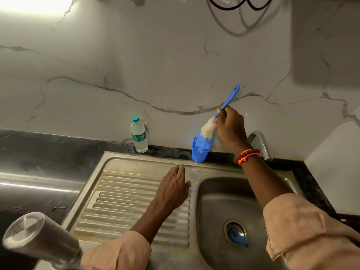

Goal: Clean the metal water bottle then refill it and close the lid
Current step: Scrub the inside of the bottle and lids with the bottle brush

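a: near left, the metal bottle point(41, 240) lies tilted at the counter's edge, nobody touching it.
b: and the left hand point(173, 189)?
a: flat and empty, fingers loose, over the draining board point(124, 201).
b: farther back?
a: right hand point(229, 127) clamped on the blue brush point(224, 108), bristles in the blue cup point(199, 152). plastic bottle point(138, 135) far left of it, by the wall.
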